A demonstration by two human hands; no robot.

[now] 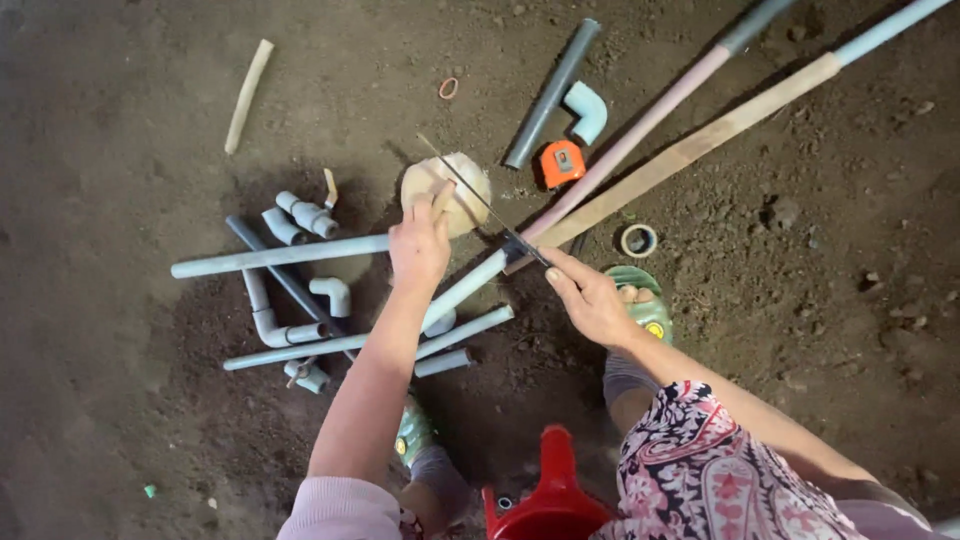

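My left hand (420,245) presses down on a long pale grey pipe (280,256) where it rests over a round wooden block (452,185) on the dirt floor. My right hand (590,300) grips the taped end of a thin hacksaw blade (480,198), which slants up and left across the block. A second pale pipe section (465,290) runs diagonally under both hands towards my left foot.
Grey pipe pieces and elbow fittings (300,215) lie in a heap at left. A dark grey pipe (552,92), a pale elbow (588,110) and an orange tape measure (562,162) lie behind. Long poles (700,145) slant right. A tape roll (638,240) and red plastic container (550,500) sit near my feet.
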